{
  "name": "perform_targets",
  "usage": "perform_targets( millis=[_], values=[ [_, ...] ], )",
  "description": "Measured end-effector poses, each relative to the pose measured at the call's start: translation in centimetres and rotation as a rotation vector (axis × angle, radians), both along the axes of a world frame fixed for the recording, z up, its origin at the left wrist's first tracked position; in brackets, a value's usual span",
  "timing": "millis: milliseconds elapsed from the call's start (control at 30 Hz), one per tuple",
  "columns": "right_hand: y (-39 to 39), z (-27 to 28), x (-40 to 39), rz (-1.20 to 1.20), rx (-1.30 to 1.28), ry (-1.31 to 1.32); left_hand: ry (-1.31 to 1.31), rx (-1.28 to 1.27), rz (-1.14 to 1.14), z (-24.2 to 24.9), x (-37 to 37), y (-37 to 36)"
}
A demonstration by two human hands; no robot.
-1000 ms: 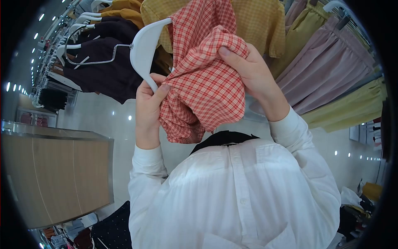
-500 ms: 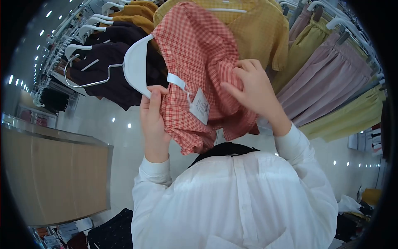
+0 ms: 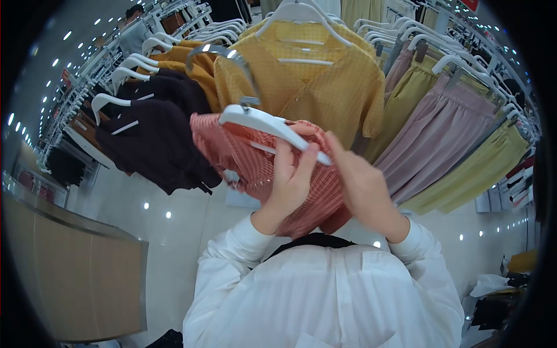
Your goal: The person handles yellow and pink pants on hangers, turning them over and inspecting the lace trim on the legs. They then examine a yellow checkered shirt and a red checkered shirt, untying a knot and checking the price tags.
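Observation:
A white hanger [image 3: 255, 119] with a metal hook lies slanted across the middle, a red checked garment [image 3: 255, 174] hanging from it. My left hand [image 3: 290, 177] pinches the hanger's right arm between thumb and fingers. Beside the hanger's right tip, my right hand [image 3: 365, 188] is at the garment's shoulder, somewhat blurred, its fingertips pressed to the fabric. Just behind, a yellow checked top [image 3: 325, 87] hangs from another white hanger [image 3: 297, 13].
Dark tops [image 3: 154, 139] and orange tops [image 3: 194, 66] hang at the left. Pink trousers [image 3: 444, 127] and yellow-green trousers [image 3: 470, 185] hang at the right. A wooden-faced counter [image 3: 87, 272] stands lower left. Another person [image 3: 133, 29] is far off at upper left.
The red garment's hanger has turned, its hook now pointing up and away. My left hand has moved right along with it, close to my right hand. The view has risen, showing more racks.

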State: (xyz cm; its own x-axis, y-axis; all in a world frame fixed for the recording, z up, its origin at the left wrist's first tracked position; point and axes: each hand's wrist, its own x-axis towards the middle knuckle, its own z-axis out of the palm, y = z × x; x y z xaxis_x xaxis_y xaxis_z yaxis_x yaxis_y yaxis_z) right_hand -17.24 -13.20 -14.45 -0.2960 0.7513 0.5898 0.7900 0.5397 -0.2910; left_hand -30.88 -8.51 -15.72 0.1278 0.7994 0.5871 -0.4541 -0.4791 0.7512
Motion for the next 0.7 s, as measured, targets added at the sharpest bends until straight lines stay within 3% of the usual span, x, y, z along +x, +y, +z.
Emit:
perform_targets(
  millis=[33, 100, 133, 167, 233, 300, 367, 400, 467, 500, 567, 633, 700],
  values=[
    [0.7, 0.1, 0.7, -0.128, 0.094, -0.061, 0.068, 0.007, -0.017, 0.4, -0.1, 0.1],
    [2.3, 0.2, 2.1, -0.141, 0.173, -0.023, 0.213, 0.126, -0.04, 1.1, -0.9, 2.6],
    [2.8, 0.5, 2.8, -0.11, 0.147, 0.023, 0.36, 0.237, -0.05, 1.2, -1.3, 3.7],
    [3.2, 0.8, 3.4, -0.077, 0.124, 0.07, 0.305, 0.131, -0.118, 1.3, -1.5, 4.3],
    [3.4, 2.5, 4.6, -0.076, 0.076, 0.105, 0.593, 0.265, -0.009, 3.2, -3.6, 4.4],
    [3.5, 4.3, 5.9, -0.076, 0.021, 0.148, 0.672, 0.845, 0.419, 3.5, -5.6, 5.2],
    [3.8, 6.0, 7.1, -0.084, -0.133, 0.24, 0.608, 1.091, 0.879, 4.9, -7.4, 4.9],
    [4.0, 6.6, 7.6, -0.085, -0.134, 0.24, 0.608, 1.09, 0.878, 5.1, -7.6, 6.0],
    [4.7, 7.5, 8.6, -0.069, -0.158, 0.336, 0.399, 0.966, 1.289, 5.5, -7.7, 9.2],
    [5.1, 7.8, 8.9, -0.072, -0.157, 0.333, 0.395, 0.965, 1.289, 4.8, -8.3, 10.0],
    [5.7, 8.5, 9.6, -0.067, -0.074, 0.296, 0.615, 0.511, 0.685, 4.1, -9.1, 11.4],
    [6.6, 8.9, 10.2, -0.066, -0.098, 0.29, 0.624, 0.422, 0.646, 4.2, -8.8, 11.6],
    [7.2, 9.3, 10.8, -0.093, -0.025, 0.22, 0.667, 0.609, 0.753, 5.0, -8.6, 11.8]
  ],
)
